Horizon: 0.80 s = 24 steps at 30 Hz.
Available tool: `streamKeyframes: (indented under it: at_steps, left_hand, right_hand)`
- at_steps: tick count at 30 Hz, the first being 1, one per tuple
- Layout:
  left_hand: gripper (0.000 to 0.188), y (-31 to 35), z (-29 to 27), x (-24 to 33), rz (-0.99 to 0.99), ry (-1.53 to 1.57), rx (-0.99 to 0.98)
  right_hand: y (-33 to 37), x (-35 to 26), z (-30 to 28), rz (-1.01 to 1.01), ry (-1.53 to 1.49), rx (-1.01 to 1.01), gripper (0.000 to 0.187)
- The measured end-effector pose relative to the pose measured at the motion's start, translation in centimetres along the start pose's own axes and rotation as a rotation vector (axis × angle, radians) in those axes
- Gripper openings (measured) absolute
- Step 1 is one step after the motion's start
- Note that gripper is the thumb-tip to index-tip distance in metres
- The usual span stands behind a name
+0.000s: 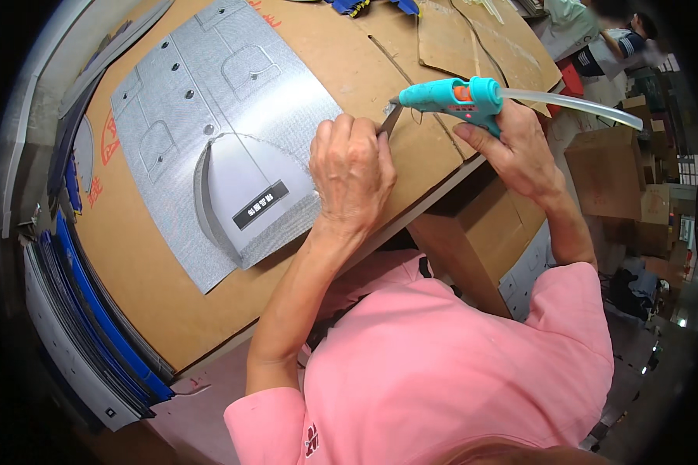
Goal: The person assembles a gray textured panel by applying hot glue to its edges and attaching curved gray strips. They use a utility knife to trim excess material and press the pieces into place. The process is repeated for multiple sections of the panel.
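My right hand (523, 151) grips a teal hot glue gun (442, 94), its fingers wrapped round the handle. A long translucent glue stick (574, 101) sticks out of its back end. The nozzle is at the tip of a narrow grey strip (392, 120), which my left hand (353, 167) pinches in closed fingers. To the left of that hand lies a grey sheet (171, 101) printed with pockets and buttons like a jacket. A curved grey strip (204, 194) stands on edge on its lower part, beside a black label (260, 205).
Brown cardboard (147, 310) covers the worktable. Blue and grey sheets (93, 310) are stacked along its left side. An open carton (481, 240) stands below the front edge. Cardboard boxes (605, 170) sit at the right; other people (574, 35) are at the far right.
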<state>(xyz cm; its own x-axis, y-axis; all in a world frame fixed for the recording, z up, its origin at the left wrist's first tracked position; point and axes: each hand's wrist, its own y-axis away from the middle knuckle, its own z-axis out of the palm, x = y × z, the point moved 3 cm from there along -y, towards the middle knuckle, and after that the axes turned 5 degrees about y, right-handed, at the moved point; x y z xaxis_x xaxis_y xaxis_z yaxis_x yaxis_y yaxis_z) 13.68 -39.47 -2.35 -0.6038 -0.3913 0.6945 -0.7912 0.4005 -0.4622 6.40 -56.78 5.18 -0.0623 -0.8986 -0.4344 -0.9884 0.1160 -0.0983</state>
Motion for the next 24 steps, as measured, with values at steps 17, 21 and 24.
streamKeyframes:
  at_steps: [17,21,24]
  left_hand:
    - [0.006,0.2,0.0,0.0,0.01,-0.02,0.025]
    - [0.008,0.2,-0.3,0.0,0.001,-0.054,0.018]
    - [0.014,0.0,-0.1,0.3,0.015,-0.154,-0.019]
  right_hand:
    - [-0.1,1.4,0.2,-0.007,-0.044,0.159,0.039]
    - [-2.4,4.8,0.3,0.142,0.02,0.283,0.043]
    - [-3.6,8.4,1.1,0.282,0.041,0.395,0.043]
